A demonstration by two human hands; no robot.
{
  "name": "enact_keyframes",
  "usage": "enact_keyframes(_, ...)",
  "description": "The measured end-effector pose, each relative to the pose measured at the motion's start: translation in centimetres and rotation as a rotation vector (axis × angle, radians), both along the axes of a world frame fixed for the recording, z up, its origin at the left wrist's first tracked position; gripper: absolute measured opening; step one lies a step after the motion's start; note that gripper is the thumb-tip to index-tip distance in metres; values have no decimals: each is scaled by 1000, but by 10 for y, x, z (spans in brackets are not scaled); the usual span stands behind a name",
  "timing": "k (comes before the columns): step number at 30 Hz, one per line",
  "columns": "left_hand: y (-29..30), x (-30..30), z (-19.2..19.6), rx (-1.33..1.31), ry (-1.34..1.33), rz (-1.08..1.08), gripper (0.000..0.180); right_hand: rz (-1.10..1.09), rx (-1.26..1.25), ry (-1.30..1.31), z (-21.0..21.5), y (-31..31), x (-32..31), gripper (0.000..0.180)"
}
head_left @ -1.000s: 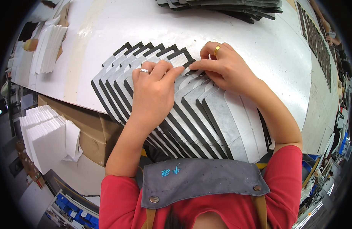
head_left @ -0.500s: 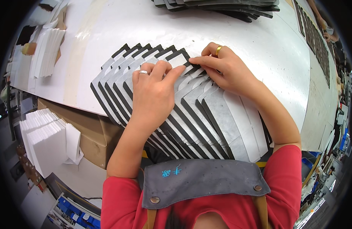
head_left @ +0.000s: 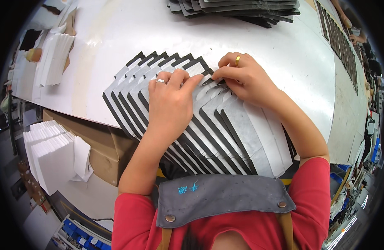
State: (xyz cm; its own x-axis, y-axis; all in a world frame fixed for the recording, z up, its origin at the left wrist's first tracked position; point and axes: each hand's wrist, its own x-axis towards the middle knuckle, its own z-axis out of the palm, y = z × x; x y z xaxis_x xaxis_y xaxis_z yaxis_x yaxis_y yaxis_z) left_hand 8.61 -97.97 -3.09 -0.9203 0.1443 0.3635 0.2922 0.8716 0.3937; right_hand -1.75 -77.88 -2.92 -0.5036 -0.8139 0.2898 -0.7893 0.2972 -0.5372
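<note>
Several flat grey-white panels with black folded edges (head_left: 242, 127) lie overlapped in a fanned row in front of me, reaching over the table's near edge. My left hand (head_left: 171, 106), a silver ring on one finger, rests on the row with its fingers curled and its thumb against the thumb side of a finger, at the top of one panel. My right hand (head_left: 250, 79), with a gold ring, pinches the black edge strip (head_left: 205, 66) at that panel's upper corner. The fingertips of both hands are close together; the exact grip under them is partly hidden.
A pile of dark-edged panels (head_left: 237, 8) lies at the far side of the white table (head_left: 108, 54). White sheets stand in stacks at the left, one on the table (head_left: 56, 58), one beside a brown carton (head_left: 85, 127). Dark strips (head_left: 342, 50) lie far right, near another person's hand (head_left: 358, 38).
The right hand's fingertips have shifted slightly down and to the right along the black edge. The left hand stays at the panel. The whole view has shifted slightly.
</note>
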Motion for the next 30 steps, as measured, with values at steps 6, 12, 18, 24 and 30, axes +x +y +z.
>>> enact_keyframes(6,-15,-6,21,461,-276,101,22,-224,-35,-295,13,-29,-10,25)
enact_keyframes(12,-22,-14,0,196,-110,102,24,-158,24,-324,4,-49,-25,23)
enact_keyframes(18,-22,-15,-2,159,-92,73,25,-169,28,-476,16,-45,-23,21)
enact_keyframes(24,-23,-16,-4,181,-46,53,26,-81,-20,-349,12,-37,-18,23)
enact_keyframes(30,-22,-15,-4,176,2,47,23,-16,27,-143,2,-34,-20,26)
